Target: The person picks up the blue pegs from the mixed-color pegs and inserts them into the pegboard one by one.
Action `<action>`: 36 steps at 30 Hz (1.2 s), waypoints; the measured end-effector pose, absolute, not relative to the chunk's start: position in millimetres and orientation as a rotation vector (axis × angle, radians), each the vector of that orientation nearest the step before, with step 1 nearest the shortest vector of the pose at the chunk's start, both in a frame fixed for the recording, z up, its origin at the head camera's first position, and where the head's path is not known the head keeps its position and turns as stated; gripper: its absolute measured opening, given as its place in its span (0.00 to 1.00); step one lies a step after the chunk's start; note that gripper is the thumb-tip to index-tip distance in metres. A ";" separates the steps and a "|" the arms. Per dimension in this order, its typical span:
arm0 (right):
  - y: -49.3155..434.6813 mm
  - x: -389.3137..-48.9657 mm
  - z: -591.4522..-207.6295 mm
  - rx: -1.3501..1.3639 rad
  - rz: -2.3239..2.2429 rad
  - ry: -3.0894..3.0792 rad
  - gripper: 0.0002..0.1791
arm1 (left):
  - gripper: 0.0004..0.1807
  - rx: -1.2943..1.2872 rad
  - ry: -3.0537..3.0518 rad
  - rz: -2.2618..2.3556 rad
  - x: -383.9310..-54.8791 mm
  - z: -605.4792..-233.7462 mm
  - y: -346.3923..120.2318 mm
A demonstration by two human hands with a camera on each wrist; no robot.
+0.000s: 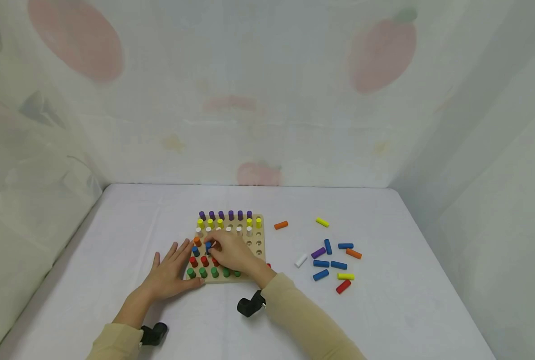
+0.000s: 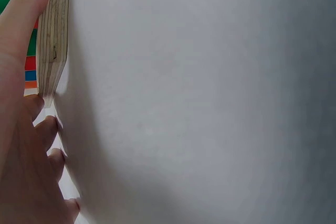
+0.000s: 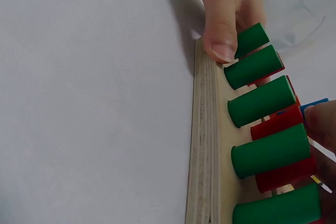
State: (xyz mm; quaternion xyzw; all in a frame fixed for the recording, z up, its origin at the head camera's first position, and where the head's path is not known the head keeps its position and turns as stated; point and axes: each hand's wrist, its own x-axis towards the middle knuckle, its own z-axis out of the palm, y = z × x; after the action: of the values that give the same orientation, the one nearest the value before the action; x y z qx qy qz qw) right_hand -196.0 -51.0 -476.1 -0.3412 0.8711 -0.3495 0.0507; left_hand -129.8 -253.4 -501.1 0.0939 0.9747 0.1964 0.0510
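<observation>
The right hand (image 1: 233,252) pinches a blue peg (image 1: 208,246), maybe hiding others in the board (image 1: 254,248). The left hand (image 1: 165,277), spread wide, touches it. Loose pegs (image 1: 321,264) lie nearby.

The table (image 1: 407,320), white-clothed, spreads beneath my left hand (image 1: 167,277) and right hand (image 1: 235,252). The wooden pegboard (image 3: 206,129) lies on it under my right fingers; to their right, loose pegs (image 1: 321,264) in mixed colours lie scattered.

Left fingers (image 2: 48,130) lie spread; right fingers (image 1: 216,236) pinch.
</observation>
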 end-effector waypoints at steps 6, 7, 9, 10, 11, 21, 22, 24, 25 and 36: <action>-52.3 -196.0 -477.5 -1.038 -1.023 2.674 0.12 | 0.59 0.285 2.966 0.599 -129.6 -501.5 -253.4; -52.6 -196.2 -477.6 -1.035 -1.017 2.674 0.12 | 0.59 0.286 2.966 0.599 -129.6 -501.4 -253.4; -53.5 -197.0 -477.7 -1.028 -1.012 2.672 0.12 | 0.59 0.288 2.967 0.597 -129.8 -501.2 -253.5; -54.1 -197.4 -477.7 -1.026 -1.008 2.671 0.12 | 0.59 0.288 2.968 0.597 -129.9 -501.2 -253.7; -54.8 -197.8 -478.0 -1.023 -1.006 2.670 0.12 | 0.59 0.288 2.968 0.595 -130.0 -501.3 -253.8; -57.8 -200.1 -475.6 -0.989 -0.977 2.651 0.11 | 0.59 0.289 2.965 0.601 -130.6 -502.1 -254.2; -57.9 -200.3 -475.5 -0.989 -0.969 2.654 0.11 | 0.59 0.290 2.965 0.600 -130.7 -502.2 -254.2; -57.9 -200.6 -475.4 -0.989 -0.957 2.659 0.11 | 0.59 0.292 2.966 0.599 -130.8 -502.2 -254.2; -58.0 -200.7 -475.3 -0.991 -0.953 2.660 0.11 | 0.59 0.292 2.966 0.597 -130.9 -502.1 -254.2; -60.2 -201.4 -476.3 -0.956 -0.955 2.649 0.11 | 0.60 0.287 2.963 0.585 -132.4 -503.8 -255.0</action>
State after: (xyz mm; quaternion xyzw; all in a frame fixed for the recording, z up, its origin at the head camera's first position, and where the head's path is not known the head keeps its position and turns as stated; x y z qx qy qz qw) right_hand -201.4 -60.2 -476.3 -0.3205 0.8877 -0.3199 0.0838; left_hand -132.4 -255.0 -503.8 0.0946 0.9752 0.1926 0.0536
